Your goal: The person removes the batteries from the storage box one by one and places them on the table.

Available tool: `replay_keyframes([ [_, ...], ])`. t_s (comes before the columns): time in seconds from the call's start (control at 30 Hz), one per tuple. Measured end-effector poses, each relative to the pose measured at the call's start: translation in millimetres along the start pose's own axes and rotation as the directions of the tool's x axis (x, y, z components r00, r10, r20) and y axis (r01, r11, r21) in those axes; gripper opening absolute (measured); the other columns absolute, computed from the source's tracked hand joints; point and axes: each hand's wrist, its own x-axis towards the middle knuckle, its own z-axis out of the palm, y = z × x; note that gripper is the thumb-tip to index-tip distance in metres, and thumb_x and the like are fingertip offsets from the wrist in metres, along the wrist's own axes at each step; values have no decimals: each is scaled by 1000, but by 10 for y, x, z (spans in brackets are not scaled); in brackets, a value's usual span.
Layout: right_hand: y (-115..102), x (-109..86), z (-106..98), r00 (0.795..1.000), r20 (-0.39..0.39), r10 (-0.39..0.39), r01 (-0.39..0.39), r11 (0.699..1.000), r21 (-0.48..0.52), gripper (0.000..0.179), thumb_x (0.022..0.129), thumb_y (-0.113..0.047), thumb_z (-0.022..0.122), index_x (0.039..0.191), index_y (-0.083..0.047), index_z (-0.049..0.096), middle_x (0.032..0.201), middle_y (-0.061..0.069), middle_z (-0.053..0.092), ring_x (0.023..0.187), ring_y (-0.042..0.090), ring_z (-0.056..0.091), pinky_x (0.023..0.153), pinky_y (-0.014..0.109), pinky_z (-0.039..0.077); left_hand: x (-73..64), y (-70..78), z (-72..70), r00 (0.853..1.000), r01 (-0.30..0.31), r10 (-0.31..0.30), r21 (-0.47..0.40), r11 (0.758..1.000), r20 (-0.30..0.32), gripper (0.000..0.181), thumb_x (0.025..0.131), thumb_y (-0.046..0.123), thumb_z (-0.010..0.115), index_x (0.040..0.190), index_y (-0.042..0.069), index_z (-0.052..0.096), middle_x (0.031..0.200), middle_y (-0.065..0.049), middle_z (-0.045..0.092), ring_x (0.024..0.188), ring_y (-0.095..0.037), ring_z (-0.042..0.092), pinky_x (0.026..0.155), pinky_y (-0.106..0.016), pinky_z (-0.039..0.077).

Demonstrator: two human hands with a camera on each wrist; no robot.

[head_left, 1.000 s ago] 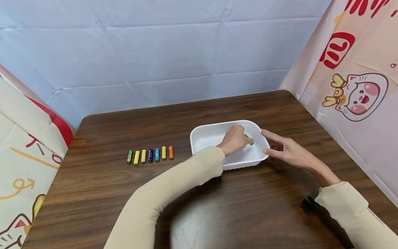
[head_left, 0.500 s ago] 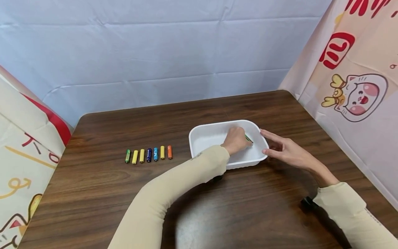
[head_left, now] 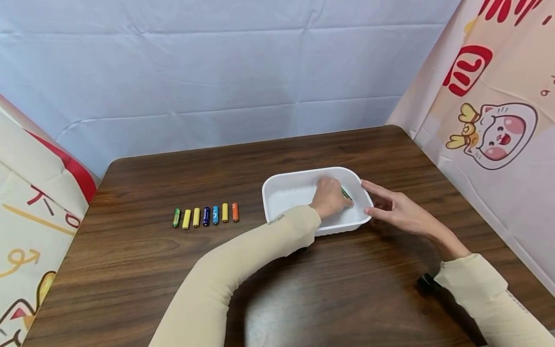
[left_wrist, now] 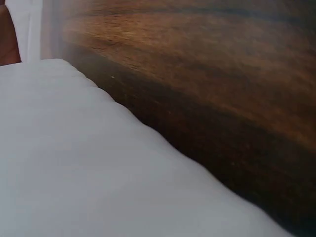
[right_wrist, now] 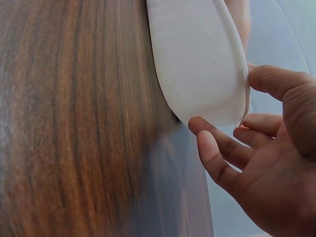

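Note:
A shallow white plastic box (head_left: pixel 286 193) stands right of the table's middle. My left hand (head_left: pixel 328 196) reaches down into it, thumb and bent fingers at a green battery (head_left: pixel 346 193) near the box's right end. The battery lies slanted and is partly covered by that hand. With thumb and fingers spread around the box's right end, my right hand (head_left: pixel 401 211) holds it. In the right wrist view the fingers (right_wrist: pixel 222 143) touch its end wall and the thumb sits at the rim. The left wrist view mostly shows the box's side wall (left_wrist: pixel 98 148).
Left of the box, several batteries stand out in a row on the brown wood table (head_left: pixel 143 270): a green one (head_left: pixel 176 218), yellow ones, a dark blue one (head_left: pixel 206 216), a light blue one (head_left: pixel 215 215) and an orange one (head_left: pixel 235 212). Cloth screens (head_left: pixel 217 72) surround the table.
My left hand has shifted slightly within the box, and its thumb now sits lower by the green battery. My right hand stays at the box's end. The whole view has drifted a little.

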Motion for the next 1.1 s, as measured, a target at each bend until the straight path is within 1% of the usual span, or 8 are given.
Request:
replay_keyframes([
  [0.07,1,4,2,1000,0,3,-3,1000,-1,71,101,-15,69,162,-7,33,164,20,32,120,34,62,82,20,53,-1,3,14,1000,-2,2,6,1000,-9,43,84,42,87,66,10,65,85,1,61,106,-16,52,101,-24,38],
  [0.3,15,8,20,1000,-6,8,-8,1000,-17,71,101,-18,69,161,-6,33,163,19,34,111,18,63,80,21,53,22,-5,76,1000,-9,10,32,999,-24,40,85,41,86,67,12,65,90,1,65,108,-16,54,102,-24,39],
  [0.5,-5,3,22,1000,-12,-4,4,1000,-3,70,101,-16,69,161,-5,34,163,21,34,116,28,62,80,20,53,18,-12,67,1000,-18,19,45,999,-14,39,88,36,84,65,13,62,98,-2,65,111,-17,53,101,-26,41],
  [0.6,-7,4,19,1000,-14,-13,12,1000,-3,70,101,-16,69,161,-4,34,163,22,34,116,26,63,80,20,53,24,-16,51,1000,-21,21,38,999,-1,39,89,33,82,65,14,59,101,-2,63,111,-17,52,100,-25,41],
  [0.7,-4,10,11,1000,-8,-12,12,1000,-12,70,101,-16,68,161,-6,34,163,20,34,114,14,63,80,20,53,18,-25,14,1000,-12,12,9,1000,13,39,90,30,81,64,14,56,98,0,58,106,-15,50,92,-23,43],
  [0.8,-4,14,7,1000,-2,-10,10,1000,-18,70,102,-16,68,161,-6,34,163,19,34,112,4,61,80,21,53,8,-32,-35,1000,4,-3,-30,1000,28,40,90,29,81,65,15,54,90,1,54,95,-13,50,75,-22,45],
  [0.9,-2,15,7,1000,4,1,-1,1000,-9,70,102,-17,68,162,-6,33,163,20,35,109,4,62,79,23,54,-2,-31,-98,999,16,-13,-86,996,42,37,90,28,80,67,15,54,82,2,54,81,-12,51,61,-23,44],
  [1.1,-13,6,12,1000,7,20,-20,1000,-6,71,102,-18,68,162,-8,32,162,20,36,105,8,64,76,25,55,-49,-25,-294,997,9,4,-185,983,71,30,90,27,81,73,16,60,71,5,56,63,-9,52,55,-23,43],
])
